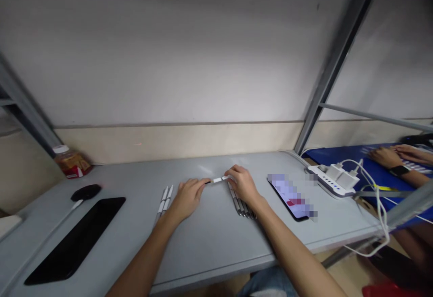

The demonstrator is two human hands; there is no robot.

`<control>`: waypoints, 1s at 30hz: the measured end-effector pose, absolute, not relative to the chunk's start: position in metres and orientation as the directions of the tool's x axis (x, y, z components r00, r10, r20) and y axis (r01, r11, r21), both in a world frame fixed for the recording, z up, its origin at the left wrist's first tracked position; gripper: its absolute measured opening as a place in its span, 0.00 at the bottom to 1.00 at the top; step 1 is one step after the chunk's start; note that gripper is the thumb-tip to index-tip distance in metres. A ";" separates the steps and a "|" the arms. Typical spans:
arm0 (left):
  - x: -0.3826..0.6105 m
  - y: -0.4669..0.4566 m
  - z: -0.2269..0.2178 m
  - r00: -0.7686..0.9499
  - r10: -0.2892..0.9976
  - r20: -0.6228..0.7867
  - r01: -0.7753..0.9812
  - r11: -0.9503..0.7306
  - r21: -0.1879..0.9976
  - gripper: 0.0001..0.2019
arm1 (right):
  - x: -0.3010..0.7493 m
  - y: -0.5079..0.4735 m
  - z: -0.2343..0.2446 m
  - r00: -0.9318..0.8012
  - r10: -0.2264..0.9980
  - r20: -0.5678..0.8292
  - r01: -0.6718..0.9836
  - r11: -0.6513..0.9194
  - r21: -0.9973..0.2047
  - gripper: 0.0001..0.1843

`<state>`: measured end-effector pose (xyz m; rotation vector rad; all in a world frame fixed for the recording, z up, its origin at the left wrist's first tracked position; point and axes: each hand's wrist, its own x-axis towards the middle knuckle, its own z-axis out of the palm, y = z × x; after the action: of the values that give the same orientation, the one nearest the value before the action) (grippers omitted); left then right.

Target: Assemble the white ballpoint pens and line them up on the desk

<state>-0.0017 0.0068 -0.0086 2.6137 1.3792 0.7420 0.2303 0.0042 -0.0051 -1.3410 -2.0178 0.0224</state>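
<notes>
A slim white pen (217,180) is held level above the grey table, between my two hands. My left hand (189,196) pinches its dark left end between thumb and fingertips. At the other end, the fingers of my right hand (241,182) close around the white part. Beside my left wrist lie a few white and grey pens (165,201), side by side and partly covered by the forearm. Under my right hand rests a row of several grey-ended pens (241,207), their far ends hidden by that hand.
A phone with a lit screen (291,197) lies right; a white power strip (331,180) with plugs and cables stands beyond it. At left are a dark phone (76,240), a black round object (85,192) and a bottle (71,161). Another person's hands (389,159) work over a blue surface.
</notes>
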 end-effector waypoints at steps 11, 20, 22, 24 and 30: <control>-0.004 0.010 -0.011 0.390 0.834 0.390 0.823 -0.505 0.259 0.13 | 0.233 0.005 -0.002 -0.161 0.872 0.461 0.868 0.348 -0.354 0.13; 0.002 0.002 -0.005 0.399 0.835 0.380 0.808 -0.516 0.284 0.14 | 0.233 0.005 -0.003 -0.216 0.840 0.498 0.821 0.433 -0.373 0.13; 0.004 0.000 -0.004 0.391 0.839 0.379 0.803 -0.512 0.304 0.13 | 0.231 0.004 -0.004 -0.231 0.831 0.505 0.813 0.451 -0.369 0.14; 0.006 -0.001 -0.005 0.388 0.844 0.371 0.800 -0.508 0.319 0.13 | 0.227 0.001 -0.003 -0.256 0.819 0.514 0.789 0.484 -0.378 0.14; 0.003 0.001 -0.009 0.410 0.837 0.363 0.782 -0.527 0.332 0.13 | 0.218 -0.005 0.002 -0.241 0.827 0.508 0.597 0.539 -0.594 0.11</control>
<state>0.0031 0.0006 -0.0091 2.5444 1.4665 0.7535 0.2184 -0.0053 0.0017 -1.1556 -1.9516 0.3518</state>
